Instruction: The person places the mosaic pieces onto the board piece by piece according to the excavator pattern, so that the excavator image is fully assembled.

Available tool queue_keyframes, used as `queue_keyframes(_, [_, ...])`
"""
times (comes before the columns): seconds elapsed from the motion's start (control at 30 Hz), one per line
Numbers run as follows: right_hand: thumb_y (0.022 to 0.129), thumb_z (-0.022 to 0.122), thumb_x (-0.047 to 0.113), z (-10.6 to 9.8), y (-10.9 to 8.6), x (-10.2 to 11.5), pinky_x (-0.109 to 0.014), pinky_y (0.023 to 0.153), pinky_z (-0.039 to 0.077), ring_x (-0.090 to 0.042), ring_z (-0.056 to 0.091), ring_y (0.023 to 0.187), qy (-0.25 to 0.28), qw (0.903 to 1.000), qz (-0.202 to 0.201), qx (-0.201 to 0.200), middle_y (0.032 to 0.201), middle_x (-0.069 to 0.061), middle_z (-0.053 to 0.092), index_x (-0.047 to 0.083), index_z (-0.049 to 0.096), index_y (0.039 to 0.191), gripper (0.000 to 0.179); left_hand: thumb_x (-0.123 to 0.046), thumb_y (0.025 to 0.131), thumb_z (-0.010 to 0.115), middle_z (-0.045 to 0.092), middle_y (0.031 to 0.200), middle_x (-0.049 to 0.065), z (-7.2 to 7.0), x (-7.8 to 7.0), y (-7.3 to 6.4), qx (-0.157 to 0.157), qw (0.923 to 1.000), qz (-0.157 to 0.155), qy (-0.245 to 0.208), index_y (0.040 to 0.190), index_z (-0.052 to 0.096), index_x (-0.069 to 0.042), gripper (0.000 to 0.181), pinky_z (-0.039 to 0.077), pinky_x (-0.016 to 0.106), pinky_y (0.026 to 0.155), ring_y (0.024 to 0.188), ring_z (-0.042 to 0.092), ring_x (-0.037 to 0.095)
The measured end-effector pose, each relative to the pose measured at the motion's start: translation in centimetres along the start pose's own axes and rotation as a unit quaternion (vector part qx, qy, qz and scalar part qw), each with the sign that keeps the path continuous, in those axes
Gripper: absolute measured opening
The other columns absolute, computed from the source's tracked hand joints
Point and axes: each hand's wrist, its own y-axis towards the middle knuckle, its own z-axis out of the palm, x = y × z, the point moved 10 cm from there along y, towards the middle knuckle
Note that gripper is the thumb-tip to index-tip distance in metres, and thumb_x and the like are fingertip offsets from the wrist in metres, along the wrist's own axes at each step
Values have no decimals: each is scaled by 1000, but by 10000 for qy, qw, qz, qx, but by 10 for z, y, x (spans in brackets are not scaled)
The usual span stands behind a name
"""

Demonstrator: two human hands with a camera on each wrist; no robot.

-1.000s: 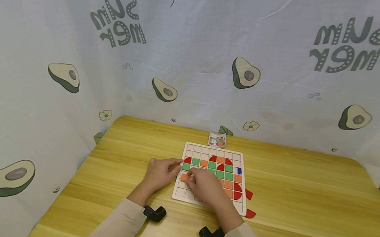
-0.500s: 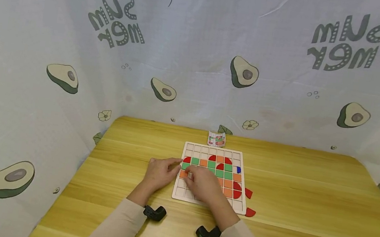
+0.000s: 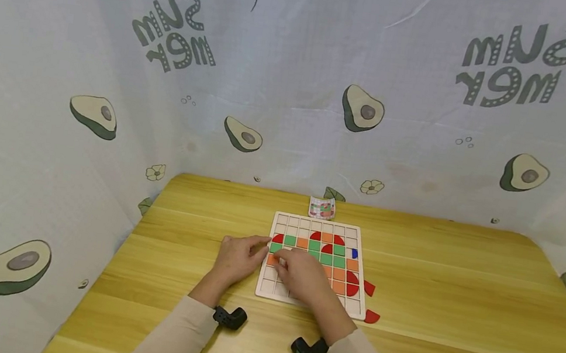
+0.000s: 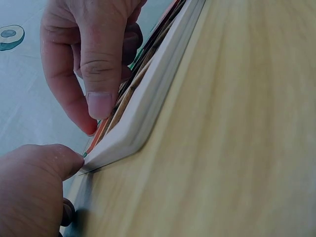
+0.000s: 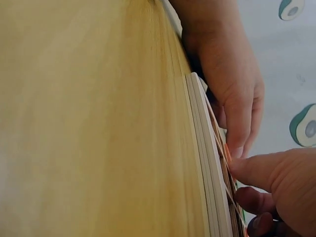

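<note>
A pale wooden grid board lies on the table, with red, green and orange tiles in many of its cells. My left hand rests at the board's left edge, thumb and fingers spread along the rim. Over the lower left cells is my right hand, its fingertips at an orange square tile in the leftmost column. In the left wrist view the right index fingertip touches that orange tile, while the thumb stands apart from it. Several cells lie hidden under the right hand.
Two loose red pieces, a squarish one and a rounded one, lie at the board's right edge. A small blue piece sits in the right column. Behind the board stands a pattern card, near the curtain.
The orange tile, pinched over the left column a second ago, now lies in its cell. My right fingers have shifted slightly up and left. The left hand stays at the board's edge.
</note>
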Motion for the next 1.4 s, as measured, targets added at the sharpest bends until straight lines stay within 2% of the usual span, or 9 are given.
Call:
queue_keyframes(0.17, [97,70,22,-3,-4,-4,-38,80,55,-18,67,91,149,9997,173,54,105,0,75,16,76,112,18,-39,101,60,45,51,-12,2,2,-1,64,10000,-41,-12,129,72,-30,32,31,36,82,54,43,5])
queue_keyframes(0.3, [96,71,24,-10,-12,-12,-33,68,48,-14,57,75,386,9981,438,216,85,4,68,17,74,118,24,-40,101,60,45,51,-12,2,1,-1,90,9999,-43,-27,130,72,-30,33,30,36,82,54,43,5])
queue_keyframes(0.43, [95,73,26,-23,-24,-26,-30,62,41,-12,49,67,561,9948,791,303,72,6,56,18,73,123,29,-39,101,61,43,52,-11,2,1,-2,24,10000,-21,-43,129,72,-30,32,30,35,80,53,41,5])
queue_keyframes(0.7, [96,71,27,-53,-55,-76,-30,65,43,-15,51,74,566,9910,1172,319,78,3,58,15,73,124,31,-40,101,61,41,51,-11,2,2,-2,19,9999,-65,-108,130,72,-29,33,28,35,80,52,39,6])
queue_keyframes(0.9, [99,67,29,-71,-82,-124,-29,57,41,-16,49,70,578,9855,1568,297,80,-1,57,10,70,129,35,-40,100,61,43,51,-11,2,2,-1,3,9999,-49,-105,130,72,-29,33,29,35,81,53,40,6])
queue_keyframes(1.03, [98,67,25,-78,-97,-147,-29,59,42,-16,50,71,506,9850,1630,240,81,0,58,8,69,126,33,-41,100,61,48,53,-13,3,3,-1,1,10000,-51,-71,129,72,-30,33,30,35,81,56,45,4])
queue_keyframes(1.17, [97,69,23,-79,-107,-163,-31,65,41,-16,50,75,551,9848,1587,440,83,0,58,6,68,126,34,-41,101,60,53,56,-14,3,3,-1,-4,10000,-38,-71,129,72,-31,32,30,35,81,61,49,2])
queue_keyframes(1.27, [95,71,22,-74,-110,-168,-31,67,41,-16,50,75,627,9839,1537,657,83,1,58,5,67,127,36,-41,101,60,50,54,-14,3,2,-1,-16,10000,-33,-67,129,72,-31,32,30,34,81,58,47,3])
queue_keyframes(1.4, [93,74,23,-66,-110,-168,-29,64,40,-15,50,72,713,9834,1507,722,80,2,58,7,69,121,33,-41,101,61,45,52,-13,3,2,-1,-47,9999,-34,-87,128,73,-30,32,30,35,80,54,42,4])
